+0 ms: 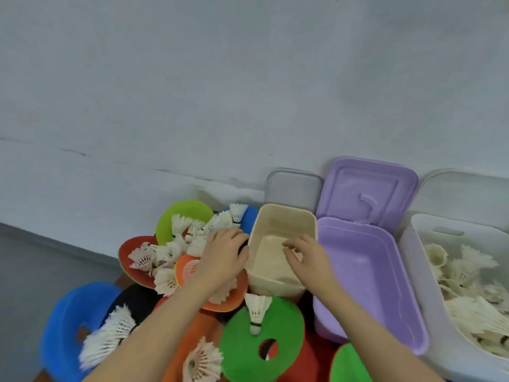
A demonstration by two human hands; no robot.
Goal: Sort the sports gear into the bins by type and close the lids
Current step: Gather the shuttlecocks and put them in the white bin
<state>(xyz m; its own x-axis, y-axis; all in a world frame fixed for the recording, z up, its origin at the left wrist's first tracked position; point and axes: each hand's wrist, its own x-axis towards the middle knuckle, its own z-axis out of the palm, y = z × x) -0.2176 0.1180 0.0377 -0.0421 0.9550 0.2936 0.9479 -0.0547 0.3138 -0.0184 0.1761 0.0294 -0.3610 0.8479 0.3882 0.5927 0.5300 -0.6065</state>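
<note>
A single head view looks forward and steeply down from close above both hands; the fingers (292, 245) sit low in the centre, bins (358, 271) beside them, wall (192, 92) filling the frame beyond.

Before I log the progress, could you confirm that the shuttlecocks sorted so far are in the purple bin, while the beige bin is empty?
Not quite: the head view shows the purple bin empty. The sorted shuttlecocks lie in the white bin at the far right. The beige bin is indeed empty.
</note>
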